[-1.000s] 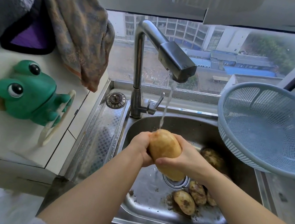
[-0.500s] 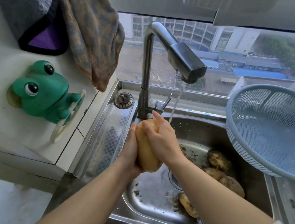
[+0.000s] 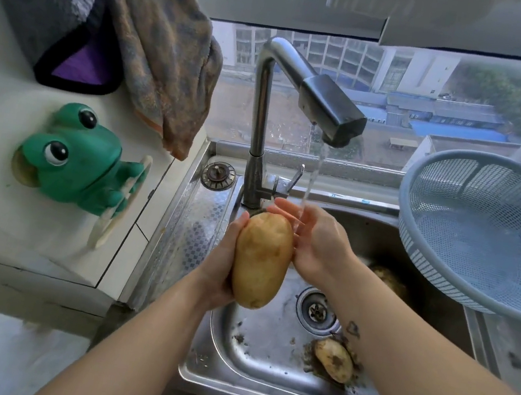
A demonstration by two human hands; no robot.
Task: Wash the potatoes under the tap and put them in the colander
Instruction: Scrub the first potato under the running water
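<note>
Head view: the left hand grips 1 large potato from its left side and underneath, fingers curled round it, above the left part of the sink. The potato's long axis runs away from the person, far end pointing at the base of the tap, near end toward the sink's front, tilted only slightly. Its skin is tan-yellow, smooth and wet-looking, mostly clean, with a few small brown specks.

The right hand lies flat and wide, fingers straight, its palm against the potato's right side; the water stream falls onto its fingers.

2 muddy potatoes are in the sink: 1 near the front beside the drain, 1 half hidden behind the right forearm. The blue colander sits tilted at the sink's right edge.
</note>
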